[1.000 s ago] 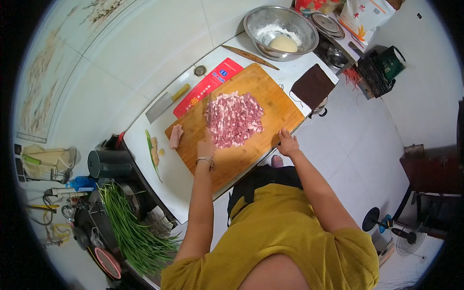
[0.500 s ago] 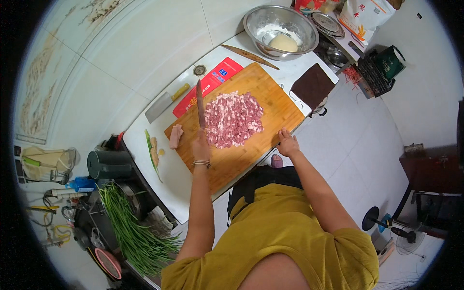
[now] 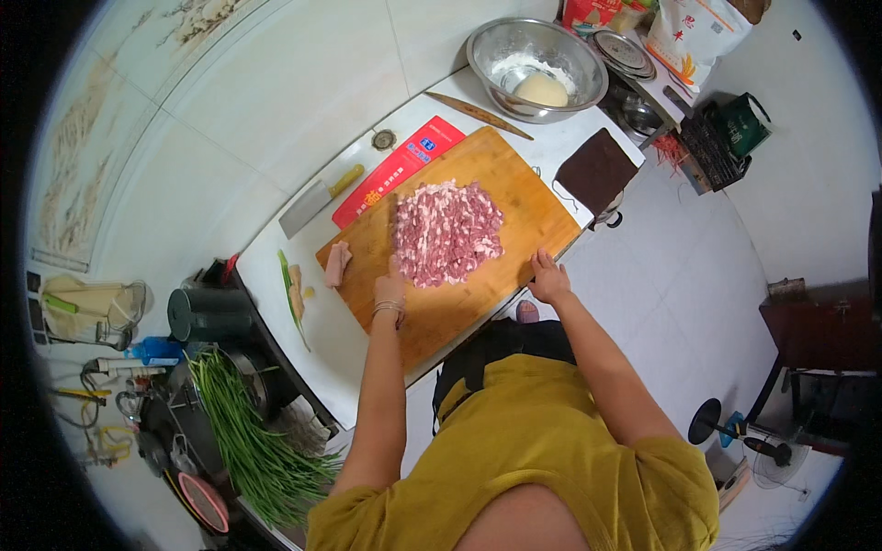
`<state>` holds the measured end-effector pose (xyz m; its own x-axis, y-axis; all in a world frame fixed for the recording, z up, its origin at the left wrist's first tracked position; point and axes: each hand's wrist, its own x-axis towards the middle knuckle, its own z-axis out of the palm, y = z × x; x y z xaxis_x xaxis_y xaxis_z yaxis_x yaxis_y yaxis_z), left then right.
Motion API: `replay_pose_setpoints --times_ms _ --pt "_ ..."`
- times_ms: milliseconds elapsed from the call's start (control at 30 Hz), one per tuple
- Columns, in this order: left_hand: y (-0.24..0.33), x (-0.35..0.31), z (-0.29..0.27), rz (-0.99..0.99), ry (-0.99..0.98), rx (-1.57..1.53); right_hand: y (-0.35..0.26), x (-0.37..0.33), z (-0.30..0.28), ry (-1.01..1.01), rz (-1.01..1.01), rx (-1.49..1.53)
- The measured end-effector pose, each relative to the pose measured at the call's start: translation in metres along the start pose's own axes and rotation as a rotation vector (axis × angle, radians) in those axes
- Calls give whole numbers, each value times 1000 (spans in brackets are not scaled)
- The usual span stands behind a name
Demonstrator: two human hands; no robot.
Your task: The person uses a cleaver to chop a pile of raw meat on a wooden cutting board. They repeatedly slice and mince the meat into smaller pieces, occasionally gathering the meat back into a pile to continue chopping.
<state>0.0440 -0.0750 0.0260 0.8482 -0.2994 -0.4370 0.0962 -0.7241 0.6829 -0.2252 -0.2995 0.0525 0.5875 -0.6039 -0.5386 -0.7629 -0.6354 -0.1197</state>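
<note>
Head view: your left hand (image 3: 390, 286) seems clenched on a blurred knife (image 3: 394, 220) left of chopped meat (image 3: 448, 234) on the board (image 3: 540, 213); your uncurled right hand (image 3: 549, 278) touches its near edge; slippage could deflect cuts.

Pink-and-white speckled meat (image 3: 448, 234), golden-brown cutting board (image 3: 536, 207) — mustard-yellow shirt (image 3: 542, 432), green stalks (image 3: 253, 436).

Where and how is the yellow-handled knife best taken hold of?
By its yellow handle, probably from above and from its upper-right end in the picture. The knife lies flat with its broad blade toward the lower left, so that approach should keep fingers off the blade. The handle looks slim enough to wrap a hand around, though the red packet lies close alongside.
</note>
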Motion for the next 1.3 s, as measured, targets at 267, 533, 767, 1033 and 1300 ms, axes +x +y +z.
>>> replay_pose_setpoints --times_ms 267,533,767,1033,1300 --pt "7 -17 1 14 55 -159 -2 0 6 -20 22 -13" --pt "54 -45 -34 18 -61 -317 7 5 15 3 24 0" --pt "54 -24 -35 -121 -153 -136 8 4 12 -7 23 -8" --pt "-24 19 19 61 101 178 -2 -1 5 -28 24 -22" --pt "38 -30 -25 -13 -38 -379 0 -1 6 -26 28 11"
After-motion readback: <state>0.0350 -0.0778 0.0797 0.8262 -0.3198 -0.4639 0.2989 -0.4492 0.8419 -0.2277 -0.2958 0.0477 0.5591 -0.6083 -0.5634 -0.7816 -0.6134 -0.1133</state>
